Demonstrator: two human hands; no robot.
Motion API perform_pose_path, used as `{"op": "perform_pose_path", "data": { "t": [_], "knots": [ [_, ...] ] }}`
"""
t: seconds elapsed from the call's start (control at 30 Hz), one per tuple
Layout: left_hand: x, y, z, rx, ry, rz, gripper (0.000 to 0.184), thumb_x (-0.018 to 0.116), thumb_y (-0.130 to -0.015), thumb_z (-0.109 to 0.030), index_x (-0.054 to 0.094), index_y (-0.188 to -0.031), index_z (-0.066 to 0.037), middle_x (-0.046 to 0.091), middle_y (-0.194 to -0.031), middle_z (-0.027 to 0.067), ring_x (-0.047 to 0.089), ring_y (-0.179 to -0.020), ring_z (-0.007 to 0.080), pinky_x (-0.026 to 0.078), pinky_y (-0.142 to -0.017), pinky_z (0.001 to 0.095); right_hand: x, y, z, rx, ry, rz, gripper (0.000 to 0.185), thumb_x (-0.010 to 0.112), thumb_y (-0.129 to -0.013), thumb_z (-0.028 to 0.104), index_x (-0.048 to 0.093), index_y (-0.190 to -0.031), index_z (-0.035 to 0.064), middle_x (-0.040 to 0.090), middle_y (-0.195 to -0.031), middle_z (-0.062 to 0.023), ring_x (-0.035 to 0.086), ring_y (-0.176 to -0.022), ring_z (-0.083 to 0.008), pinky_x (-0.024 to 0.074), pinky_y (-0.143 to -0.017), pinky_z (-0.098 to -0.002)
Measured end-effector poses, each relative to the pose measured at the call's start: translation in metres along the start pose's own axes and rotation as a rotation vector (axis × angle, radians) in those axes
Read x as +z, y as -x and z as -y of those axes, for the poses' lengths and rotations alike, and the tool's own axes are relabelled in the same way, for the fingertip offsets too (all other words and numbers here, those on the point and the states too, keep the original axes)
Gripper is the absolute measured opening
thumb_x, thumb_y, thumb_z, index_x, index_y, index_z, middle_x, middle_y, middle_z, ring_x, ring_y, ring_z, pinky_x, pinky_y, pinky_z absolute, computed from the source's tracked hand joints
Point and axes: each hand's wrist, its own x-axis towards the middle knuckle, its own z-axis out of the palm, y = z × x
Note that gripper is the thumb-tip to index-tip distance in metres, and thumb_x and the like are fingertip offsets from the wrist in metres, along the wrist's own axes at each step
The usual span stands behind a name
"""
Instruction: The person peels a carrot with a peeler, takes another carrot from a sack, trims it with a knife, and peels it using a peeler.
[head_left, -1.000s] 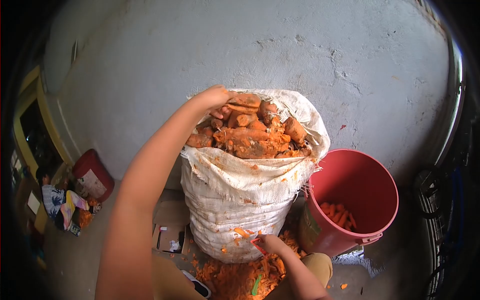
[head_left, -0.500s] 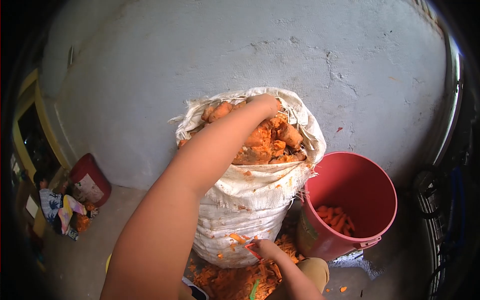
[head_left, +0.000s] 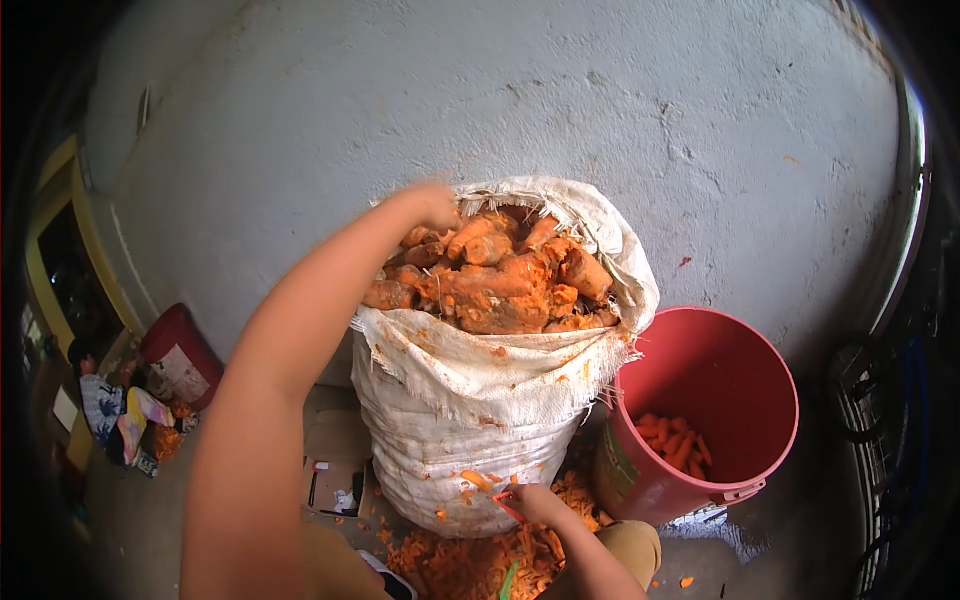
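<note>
We see the grey wall point(head_left: 620, 130) rising behind both hands. In front of it, below our left hand point(head_left: 437, 207), stands the white woven sack point(head_left: 470, 400), its frayed mouth folded outward. The red bucket point(head_left: 770, 350) is to the right of our right hand point(head_left: 532, 503), and the orange peelings point(head_left: 455, 568) lie heaped just below that hand.

Half a second ago our left hand was over the middle of the sack's mouth with the forearm across it; now it is back at the rear left edge, blurred, and we cannot tell whether its fingers hold anything. The dirt-streaked carrots point(head_left: 500, 290) show more fully, right of and below that hand, and the cardboard box point(head_left: 333, 440) is visible again, left of our right hand.

Our right hand stays low before the sack, fingers closed around the red peeler point(head_left: 507, 507). Smaller peeled carrots point(head_left: 675, 442) lie inside the bucket, up and right from this grip.
</note>
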Motion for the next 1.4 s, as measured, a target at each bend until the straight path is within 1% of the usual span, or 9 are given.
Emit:
{"op": "perform_pose_path", "data": {
  "t": [0.4,0.7,0.8,0.9,0.93,1.0,1.13,1.27,1.4],
  "knots": [
    [0.030,-0.019,0.004,-0.222,0.556,0.160,0.057,0.059,-0.069,-0.040,0.052,-0.108,0.000,0.053,-0.109,0.0177,0.054,-0.096,0.0285,0.043,-0.079,0.0393,0.003,-0.007,0.002,-0.013,0.025,-0.002,0.025,0.049,-0.080,0.022,0.056,-0.102,0.0108,0.059,-0.066,-0.0114,0.058,-0.049,-0.0210,0.0462,-0.047,-0.0318],
    [0.038,-0.041,-0.004,-0.300,0.488,0.158,0.058,0.054,-0.076,-0.038,0.045,-0.118,0.000,0.041,-0.124,0.0183,0.044,-0.109,0.0296,0.037,-0.087,0.0392,-0.004,-0.002,0.007,-0.008,-0.054,0.004,0.025,0.050,-0.081,0.023,0.056,-0.102,0.0103,0.059,-0.062,-0.0109,0.057,-0.047,-0.0198,0.0462,-0.046,-0.0309],
    [0.048,-0.052,0.005,-0.291,0.710,0.056,0.056,0.054,-0.076,-0.039,0.046,-0.117,-0.001,0.041,-0.123,0.0184,0.046,-0.107,0.0283,0.037,-0.086,0.0371,-0.010,0.001,0.013,0.008,-0.063,0.012,0.025,0.049,-0.082,0.023,0.056,-0.103,0.0104,0.059,-0.062,-0.0102,0.058,-0.047,-0.0197,0.0465,-0.047,-0.0307],
    [0.018,-0.007,-0.002,-0.264,1.033,0.201,0.054,0.052,-0.079,-0.039,0.046,-0.118,-0.002,0.031,-0.131,0.0185,0.029,-0.121,0.0268,0.028,-0.095,0.0393,-0.009,0.000,0.012,-0.001,-0.030,0.011,0.025,0.049,-0.082,0.022,0.056,-0.103,0.0108,0.059,-0.062,-0.0102,0.058,-0.047,-0.0196,0.0467,-0.048,-0.0303],
    [0.009,0.012,-0.014,-0.318,0.923,0.085,0.048,0.051,-0.081,-0.036,0.047,-0.115,-0.003,0.046,-0.117,0.0188,0.048,-0.103,0.0244,0.041,-0.081,0.0370,-0.008,-0.001,0.009,-0.006,-0.014,0.009,0.025,0.048,-0.082,0.021,0.056,-0.104,0.0109,0.059,-0.063,-0.0103,0.058,-0.047,-0.0196,0.0467,-0.048,-0.0302],
    [0.039,-0.028,0.028,-0.320,1.006,0.109,0.043,0.051,-0.081,-0.034,0.048,-0.111,-0.003,0.053,-0.103,0.0149,0.054,-0.085,0.0190,0.044,-0.063,0.0300,-0.004,-0.006,0.003,0.001,-0.017,0.008,0.025,0.049,-0.081,0.023,0.056,-0.103,0.0113,0.059,-0.063,-0.0105,0.058,-0.049,-0.0204,0.0465,-0.050,-0.0309],
    [0.026,0.016,0.037,-0.364,1.381,0.133,0.032,0.053,-0.082,-0.031,0.050,-0.101,-0.005,0.059,-0.080,0.0054,0.055,-0.057,0.0085,0.034,-0.039,0.0186,0.003,-0.010,0.004,0.036,0.057,0.022,0.027,0.051,-0.079,0.029,0.058,-0.099,0.0121,0.060,-0.066,-0.0102,0.060,-0.057,-0.0223,0.0459,-0.055,-0.0329],
    [0.044,0.027,0.061,-0.259,1.367,0.256,0.027,0.055,-0.079,-0.032,0.053,-0.090,-0.007,0.054,-0.081,0.0036,0.036,-0.052,0.0102,0.035,-0.047,0.0222,-0.003,-0.007,0.012,0.131,-0.016,0.100,0.030,0.053,-0.077,0.035,0.058,-0.096,0.0127,0.061,-0.070,-0.0098,0.060,-0.067,-0.0246,0.0451,-0.060,-0.0344],
    [0.066,0.022,0.046,-0.316,1.419,0.105,0.029,0.056,-0.077,-0.032,0.053,-0.088,-0.005,0.054,-0.082,0.0035,0.055,-0.064,0.0138,0.045,-0.051,0.0263,0.007,-0.012,0.007,0.070,0.070,0.094,0.028,0.051,-0.078,0.026,0.056,-0.101,0.0092,0.061,-0.077,-0.0128,0.060,-0.067,-0.0234,0.0463,-0.059,-0.0321]
  ]
}}
